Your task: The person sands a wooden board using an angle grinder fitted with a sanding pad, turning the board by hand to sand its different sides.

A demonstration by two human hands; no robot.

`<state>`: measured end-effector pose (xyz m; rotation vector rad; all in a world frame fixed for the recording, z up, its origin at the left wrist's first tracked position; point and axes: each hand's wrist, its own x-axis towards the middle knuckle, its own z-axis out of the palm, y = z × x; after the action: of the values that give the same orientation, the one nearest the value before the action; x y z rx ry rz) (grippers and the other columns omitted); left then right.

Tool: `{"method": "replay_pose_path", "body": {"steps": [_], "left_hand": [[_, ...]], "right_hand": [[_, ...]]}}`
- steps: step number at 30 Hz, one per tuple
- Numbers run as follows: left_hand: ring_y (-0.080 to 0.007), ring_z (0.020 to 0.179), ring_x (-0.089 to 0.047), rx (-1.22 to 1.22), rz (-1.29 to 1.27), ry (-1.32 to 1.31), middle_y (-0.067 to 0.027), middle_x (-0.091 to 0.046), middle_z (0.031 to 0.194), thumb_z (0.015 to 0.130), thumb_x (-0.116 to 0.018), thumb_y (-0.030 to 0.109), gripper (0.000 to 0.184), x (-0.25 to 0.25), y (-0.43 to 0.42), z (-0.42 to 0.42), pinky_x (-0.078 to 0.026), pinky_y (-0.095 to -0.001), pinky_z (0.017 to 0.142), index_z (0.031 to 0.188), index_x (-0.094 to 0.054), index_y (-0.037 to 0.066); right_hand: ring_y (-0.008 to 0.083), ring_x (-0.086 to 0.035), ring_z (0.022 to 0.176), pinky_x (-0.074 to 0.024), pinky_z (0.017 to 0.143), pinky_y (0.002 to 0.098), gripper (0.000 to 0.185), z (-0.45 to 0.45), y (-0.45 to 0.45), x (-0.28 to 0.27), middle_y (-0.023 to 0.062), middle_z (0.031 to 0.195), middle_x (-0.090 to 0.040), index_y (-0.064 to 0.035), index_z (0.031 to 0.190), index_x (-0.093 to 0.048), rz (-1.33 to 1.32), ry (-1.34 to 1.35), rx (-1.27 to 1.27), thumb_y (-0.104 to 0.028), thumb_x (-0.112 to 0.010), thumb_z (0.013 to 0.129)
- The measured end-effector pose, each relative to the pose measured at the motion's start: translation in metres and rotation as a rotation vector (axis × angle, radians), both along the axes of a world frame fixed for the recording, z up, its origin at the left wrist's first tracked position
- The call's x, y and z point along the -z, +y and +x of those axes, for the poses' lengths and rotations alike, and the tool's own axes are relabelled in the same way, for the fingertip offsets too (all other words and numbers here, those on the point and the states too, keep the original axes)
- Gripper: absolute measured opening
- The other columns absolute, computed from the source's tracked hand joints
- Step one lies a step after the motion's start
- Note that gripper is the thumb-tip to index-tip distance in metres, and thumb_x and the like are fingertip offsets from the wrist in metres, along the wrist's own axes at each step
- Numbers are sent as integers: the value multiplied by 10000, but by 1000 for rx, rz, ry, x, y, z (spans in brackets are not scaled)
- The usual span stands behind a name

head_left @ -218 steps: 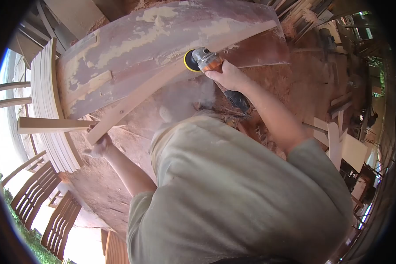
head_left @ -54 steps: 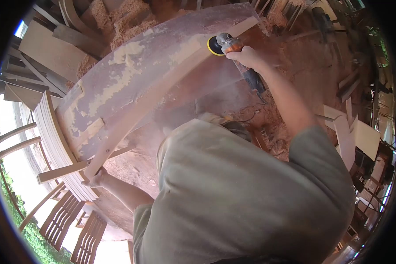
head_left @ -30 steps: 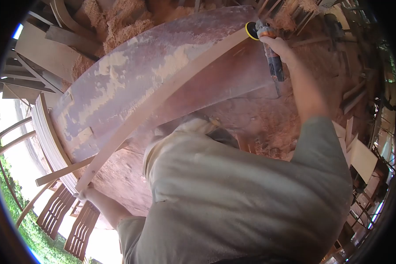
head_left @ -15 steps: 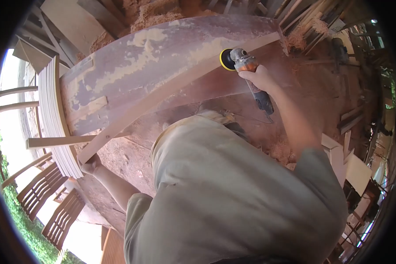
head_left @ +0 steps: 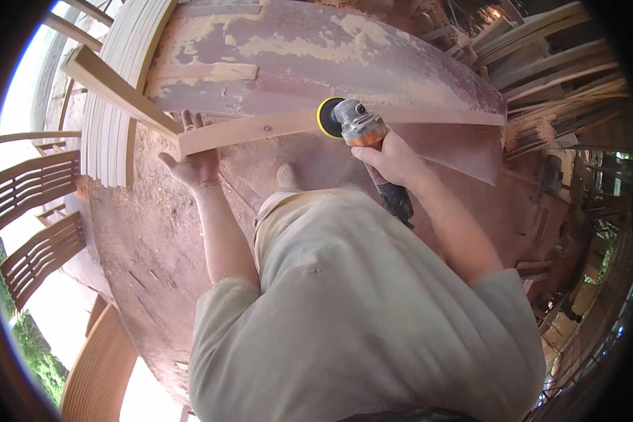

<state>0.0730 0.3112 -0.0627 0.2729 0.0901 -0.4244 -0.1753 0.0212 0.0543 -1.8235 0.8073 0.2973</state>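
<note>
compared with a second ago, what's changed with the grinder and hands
The angle grinder has moved left along the wooden plank, from the far right end to near the middle, toward the left hand. That hand now shows open, fingers and thumb spread, under the plank's left end. The head view has turned too. Unchanged: the right hand grips the grinder, and the plank reaches over the patchy panel.
</note>
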Motion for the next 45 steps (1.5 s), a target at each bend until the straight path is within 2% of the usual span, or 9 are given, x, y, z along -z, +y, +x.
{"method": "replay_pose_path", "body": {"steps": [5,8,17,28,33,37,39,42,45], "left_hand": [[-335,1462,-167,-18,-134,47,-99,-239,1582,875,-150,807,981,5,-4,-3,-118,-537,1190,1385,-500,46],[-326,1463,-148,1,-235,68,-80,-195,1601,851,-140,835,1028,7,-3,-5,-151,-508,1184,863,-715,-16],[-349,1443,-215,-12,-184,4,-134,-252,1574,868,-133,810,1053,5,-7,-2,-209,-515,1184,1477,-270,-37],[-392,1378,-334,31,54,-68,-179,-318,1530,871,-112,805,1011,-5,-6,5,-305,-552,1129,1458,-347,17],[-337,1461,-193,171,-394,-268,-159,-233,1579,828,-67,848,1110,20,-2,21,-94,-494,1207,1465,-337,-20],[-305,1484,-129,35,-171,-34,-117,-198,1599,827,-62,846,1137,0,-3,19,-16,-464,1219,1399,-418,-71],[-309,1402,-315,84,-211,-68,-180,-394,1483,823,-70,854,1149,6,3,22,-136,-468,1195,1371,-450,-81],[-279,892,-570,29,-105,139,-166,-603,929,808,-106,880,1141,-21,9,19,-405,-446,919,1251,-527,-84],[-290,876,-551,-5,28,-10,-185,-605,1025,788,-146,900,1145,-22,46,25,-405,-494,914,1249,-489,-90]], "right_hand": [[313,-641,1041,-477,917,386,541,52,58,-20,215,1081,-659,48,1170,-563,-51,-56,-157,-308,-726,796],[349,-643,1036,-484,902,401,553,81,88,-22,243,1074,-655,77,1139,-562,-80,-97,-221,-323,-723,793],[359,-661,969,-498,864,389,520,131,123,-34,232,1033,-670,56,1106,-603,-171,-9,-321,-351,-701,799],[392,-632,1059,-482,919,426,641,168,153,-49,308,1063,-640,116,1126,-550,-193,-28,-357,-407,-694,784],[380,-638,1046,-480,913,415,596,123,113,-38,269,1078,-654,76,1143,-571,-235,28,-258,-390,-692,792],[353,-653,1020,-486,896,399,544,76,67,-17,237,1064,-671,35,1118,-624,-137,76,-116,-384,-703,781],[352,-656,1022,-490,889,404,546,54,52,-18,251,1037,-679,51,1070,-653,-115,26,-49,-396,-712,762],[340,-658,1018,-485,901,397,530,24,25,-8,237,1022,-688,32,1050,-669,-186,60,51,-413,-712,765],[342,-658,1015,-488,896,394,530,3,-3,-6,234,1034,-686,28,1059,-668,-151,122,55,-414,-707,769]]}}
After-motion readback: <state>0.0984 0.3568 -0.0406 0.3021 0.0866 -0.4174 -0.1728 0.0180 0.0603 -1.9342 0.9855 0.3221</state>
